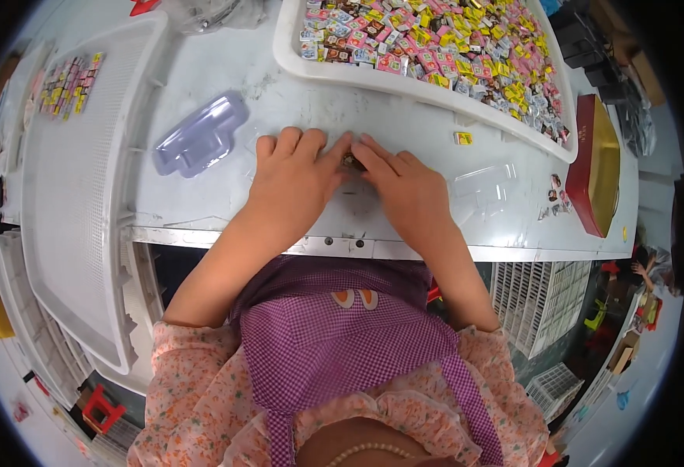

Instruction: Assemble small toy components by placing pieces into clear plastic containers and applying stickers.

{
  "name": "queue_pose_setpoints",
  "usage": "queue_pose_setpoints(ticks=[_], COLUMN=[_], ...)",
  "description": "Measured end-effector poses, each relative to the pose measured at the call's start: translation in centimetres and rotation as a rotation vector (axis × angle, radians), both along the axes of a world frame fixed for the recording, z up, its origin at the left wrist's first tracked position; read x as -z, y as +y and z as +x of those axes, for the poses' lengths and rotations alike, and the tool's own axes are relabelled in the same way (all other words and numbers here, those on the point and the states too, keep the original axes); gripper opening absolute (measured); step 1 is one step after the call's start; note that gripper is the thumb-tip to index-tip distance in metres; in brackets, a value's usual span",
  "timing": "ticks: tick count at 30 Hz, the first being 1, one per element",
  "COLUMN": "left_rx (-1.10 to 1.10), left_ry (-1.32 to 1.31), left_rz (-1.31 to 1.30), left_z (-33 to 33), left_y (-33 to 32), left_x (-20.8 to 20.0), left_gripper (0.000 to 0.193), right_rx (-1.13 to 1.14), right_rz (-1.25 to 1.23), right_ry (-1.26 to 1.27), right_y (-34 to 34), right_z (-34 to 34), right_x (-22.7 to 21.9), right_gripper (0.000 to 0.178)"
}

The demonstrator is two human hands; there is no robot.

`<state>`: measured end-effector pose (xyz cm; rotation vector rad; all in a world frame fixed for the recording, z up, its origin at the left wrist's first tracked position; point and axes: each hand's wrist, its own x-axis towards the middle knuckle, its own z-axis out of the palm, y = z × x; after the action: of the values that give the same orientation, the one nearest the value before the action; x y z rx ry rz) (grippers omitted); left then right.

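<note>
My left hand [291,177] and my right hand [410,191] meet over the middle of the table, close to its front edge. Their fingertips press together on a small dark brown piece [352,161], mostly hidden by the fingers. It may be a small wrapped block like those in the white tray [427,87], which is heaped with pink, yellow, brown and white ones. To the left lies a clear bluish moulded plastic tray [202,136]. Right of my right hand rests a clear plastic shell [486,191]. A single yellow wrapped block [463,138] lies beyond that hand.
On the left, a long white perforated tray [77,194] carries rows of wrapped blocks [72,86] at its far end. A red and gold box [596,167] stands at the right, beside a few loose dark wrapped pieces [555,194]. White crates [540,303] are below the table.
</note>
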<state>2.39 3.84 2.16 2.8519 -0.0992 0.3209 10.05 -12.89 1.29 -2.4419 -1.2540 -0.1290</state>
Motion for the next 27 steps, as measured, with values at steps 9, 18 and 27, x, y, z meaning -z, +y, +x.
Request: queue_pose_setpoints(ticks=[9, 18, 27], left_rx=[0.0, 0.038, 0.143], left_ry=[-0.027, -0.202, -0.113], left_rz=[0.067, -0.107, -0.161], left_z=[-0.8, 1.9, 12.5], left_y=[-0.1, 1.4, 1.3], left_x=[0.0, -3.0, -3.7], left_gripper=[0.059, 0.051, 0.017], right_rx=[-0.058, 0.255, 0.37], right_rz=[0.004, 0.583, -0.211], right_ry=[-0.093, 0.214, 0.046], right_y=[-0.2, -3.1, -3.2], right_z=[-0.4, 2.2, 11.6], right_x=[0.4, -2.5, -7.1], right_gripper=[0.029, 0.028, 0.027])
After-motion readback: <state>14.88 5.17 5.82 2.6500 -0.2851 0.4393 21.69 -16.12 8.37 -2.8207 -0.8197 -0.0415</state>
